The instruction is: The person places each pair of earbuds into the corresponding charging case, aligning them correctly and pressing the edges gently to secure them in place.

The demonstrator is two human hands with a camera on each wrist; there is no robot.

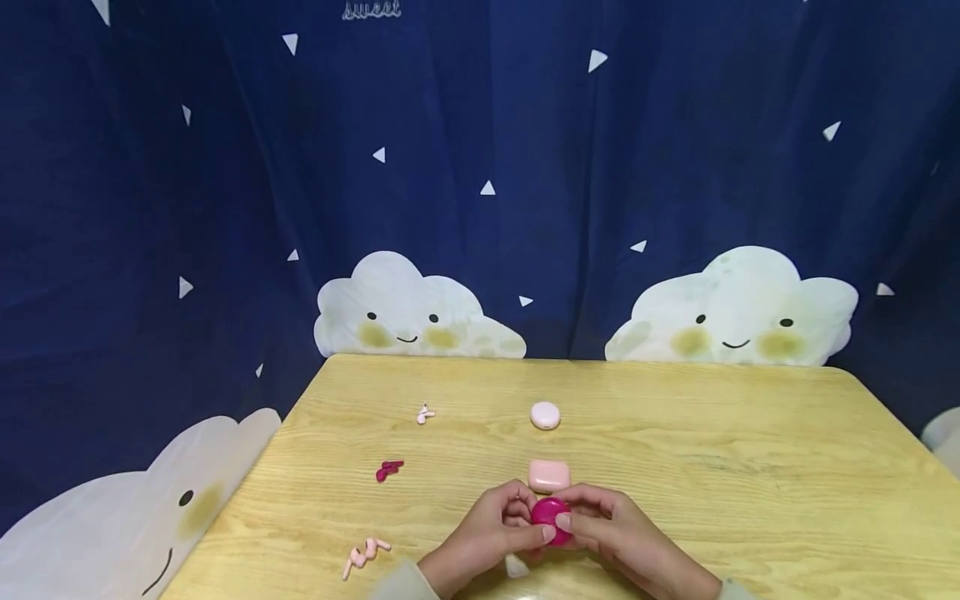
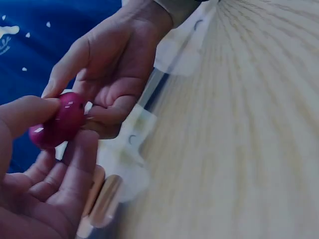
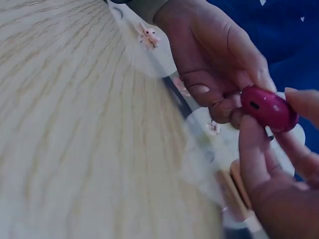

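Both hands hold a glossy magenta round earbud case [image 1: 550,520] over the near middle of the table. My left hand [image 1: 491,525] grips its left side, with the thumb across its face. My right hand [image 1: 626,533] grips the other side, its thumb beside the left one. A small dark port shows on the case's [image 3: 269,108] edge in the right wrist view, and its lid looks closed. Just beyond the hands lies a pink rectangular case [image 1: 549,475].
A pale pink round case [image 1: 545,415] stands farther back. Three pairs of earbuds lie on the left: pale pink earbuds [image 1: 424,414] at the back, magenta earbuds [image 1: 388,471] in the middle, light pink earbuds [image 1: 365,555] at the front. Behind the wooden table [image 1: 750,450] hangs a blue curtain [image 1: 465,100].
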